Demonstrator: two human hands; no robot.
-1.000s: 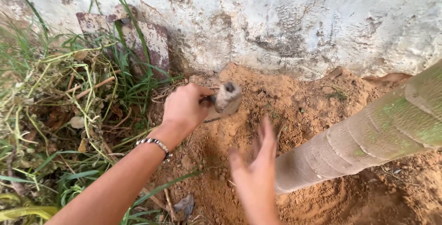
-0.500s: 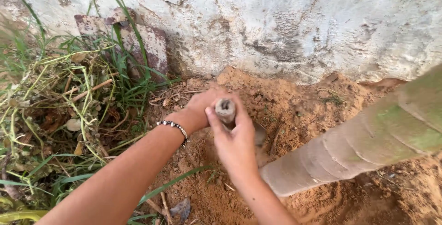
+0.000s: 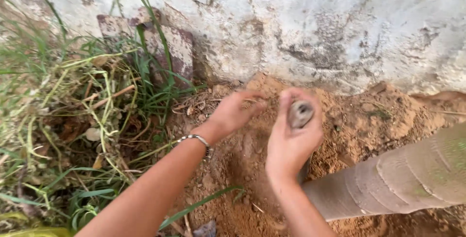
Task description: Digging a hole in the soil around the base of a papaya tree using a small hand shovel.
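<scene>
Right now the right hand point(image 3: 291, 142) has its grip clenched around a grey, dirt-caked cylindrical tool handle point(image 3: 300, 114), whose long axis points steeply down into the loose orange-brown soil point(image 3: 252, 169) beside the pale ringed tree trunk point(image 3: 403, 179). Just left of it, the left hand point(image 3: 233, 113), wearing a silver beaded bracelet point(image 3: 194, 140), lies released, fingers spread low over the dirt, touching nothing I can make out, below the weathered white wall point(image 3: 315, 28).

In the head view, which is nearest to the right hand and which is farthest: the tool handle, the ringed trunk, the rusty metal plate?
1. The tool handle: gripped in the right hand.
2. The ringed trunk: low on the right, just beside the wrist.
3. The rusty metal plate: far upper left, leaning on the wall, behind grass.
</scene>
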